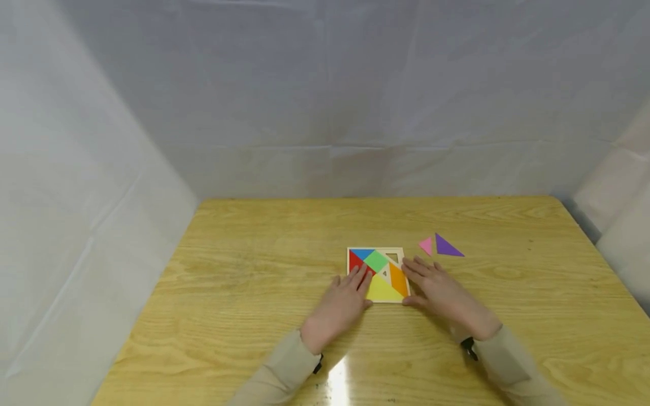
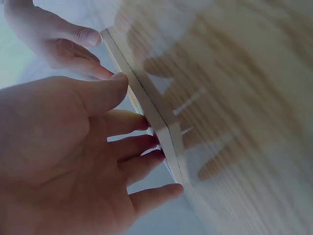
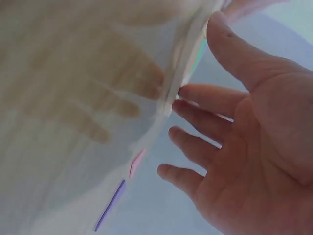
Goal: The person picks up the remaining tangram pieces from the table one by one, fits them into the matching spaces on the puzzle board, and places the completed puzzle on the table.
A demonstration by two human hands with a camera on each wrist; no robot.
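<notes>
Board [image 1: 400, 251] between both hands [image 1: 341, 307]

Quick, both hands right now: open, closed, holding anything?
Left hand: open, fingers relaxed, touching the puzzle board at its left side.
Right hand: open, fingertips at the board's right edge, not gripping.

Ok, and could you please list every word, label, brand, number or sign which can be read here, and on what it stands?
There is no readable text.
The pale square wooden puzzle tray, its flat coloured pieces, the small pink triangle and the larger purple triangle show no lettering.
Tiny dark marks on the yellow-brown wooden table: too small to identify.
</notes>
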